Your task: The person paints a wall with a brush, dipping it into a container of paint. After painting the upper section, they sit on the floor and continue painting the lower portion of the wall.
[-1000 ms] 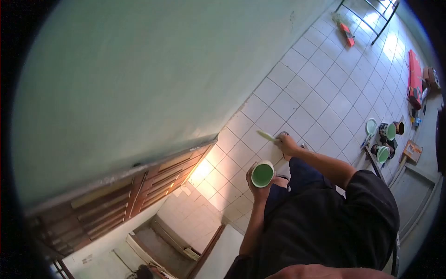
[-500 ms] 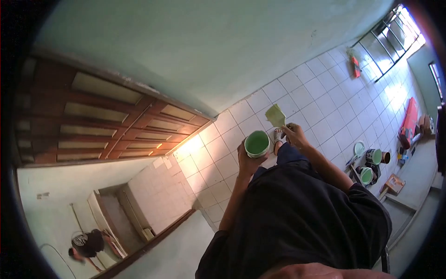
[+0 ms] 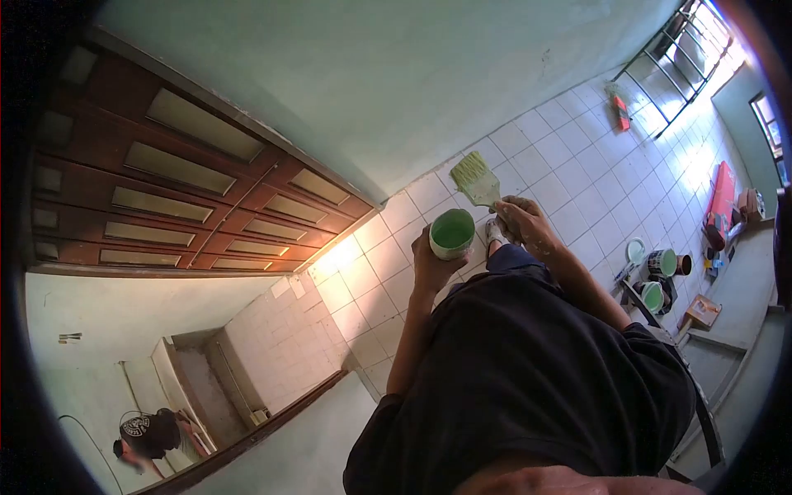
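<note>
My left hand [image 3: 435,266] is wrapped round a small pot [image 3: 452,235] with green paint inside, its open top facing up. To the right of it, my right hand [image 3: 525,221] grips the handle of a wide paintbrush [image 3: 476,180]. The brush's bristles are coated in light green and point up and left, over the floor tiles near the pale green wall [image 3: 330,91]. Brush and pot are apart. Pale smears show on my right hand.
Brown panelled doors [image 3: 165,194] stand at the left. Another person [image 3: 153,435] is in the space at lower left. Paint buckets [image 3: 662,263], a wooden-handled tool [image 3: 704,310] and a red object [image 3: 720,206] lie at the right. A metal frame [image 3: 672,74] stands at upper right.
The view has swung, showing more of the doors and the other person. My right hand has raised the brush and turned it so its broad side shows. The pot stays in my left hand.
</note>
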A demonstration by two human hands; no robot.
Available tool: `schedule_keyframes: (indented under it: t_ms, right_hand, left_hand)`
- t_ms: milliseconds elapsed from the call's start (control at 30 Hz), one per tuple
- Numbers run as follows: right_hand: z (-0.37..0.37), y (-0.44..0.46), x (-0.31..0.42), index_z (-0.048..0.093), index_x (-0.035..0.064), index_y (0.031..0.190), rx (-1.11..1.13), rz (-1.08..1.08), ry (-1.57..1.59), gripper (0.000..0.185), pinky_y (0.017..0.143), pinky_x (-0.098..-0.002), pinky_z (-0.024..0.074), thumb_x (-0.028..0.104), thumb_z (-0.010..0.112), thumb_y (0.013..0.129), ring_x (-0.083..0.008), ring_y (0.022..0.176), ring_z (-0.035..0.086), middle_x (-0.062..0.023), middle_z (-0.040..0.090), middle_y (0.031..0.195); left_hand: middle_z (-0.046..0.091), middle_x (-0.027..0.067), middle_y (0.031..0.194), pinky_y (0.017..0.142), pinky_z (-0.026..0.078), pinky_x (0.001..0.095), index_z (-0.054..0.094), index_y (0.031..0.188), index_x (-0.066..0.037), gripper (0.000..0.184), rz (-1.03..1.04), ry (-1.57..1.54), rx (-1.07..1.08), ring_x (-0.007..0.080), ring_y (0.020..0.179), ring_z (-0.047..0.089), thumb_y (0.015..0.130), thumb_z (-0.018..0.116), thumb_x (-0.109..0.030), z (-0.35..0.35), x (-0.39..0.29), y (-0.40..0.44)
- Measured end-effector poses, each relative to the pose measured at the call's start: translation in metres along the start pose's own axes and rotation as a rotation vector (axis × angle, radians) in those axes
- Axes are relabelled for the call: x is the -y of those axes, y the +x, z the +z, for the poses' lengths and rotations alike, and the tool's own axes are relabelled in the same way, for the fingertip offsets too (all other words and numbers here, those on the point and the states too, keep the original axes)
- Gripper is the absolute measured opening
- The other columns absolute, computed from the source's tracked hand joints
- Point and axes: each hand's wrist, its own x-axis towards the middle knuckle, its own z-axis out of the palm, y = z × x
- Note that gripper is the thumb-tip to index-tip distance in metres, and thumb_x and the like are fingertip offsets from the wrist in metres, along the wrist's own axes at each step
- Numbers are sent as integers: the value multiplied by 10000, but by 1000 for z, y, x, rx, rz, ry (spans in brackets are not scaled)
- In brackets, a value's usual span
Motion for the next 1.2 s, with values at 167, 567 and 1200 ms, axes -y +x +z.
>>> schedule_keyframes:
  t_ms: [167,567,1200]
  right_hand:
    - [7,-17,6,632,-25,1059,-2,-21,59,286,430,-227,349,256,579,1052,-48,522,444,23,537,679]
    - [-3,-50,19,653,-18,1028,-61,-94,-176,274,489,-233,354,247,587,1047,-39,567,463,36,543,694]
    - [-21,-55,18,585,-25,1160,-69,7,-290,290,486,-236,383,220,632,1011,-60,560,509,-27,635,709]
  left_hand:
    - [690,96,1185,1043,445,462,599,1270,-120,767,39,-43,44,329,1159,612,608,947,-287,8,-6,1]
    - [703,131,1178,965,543,456,552,1295,-65,794,79,-45,234,305,1116,682,636,946,-269,19,-23,0]
    - [571,130,1251,988,509,441,508,1325,-38,864,167,53,101,288,1167,598,615,972,-205,62,14,9]
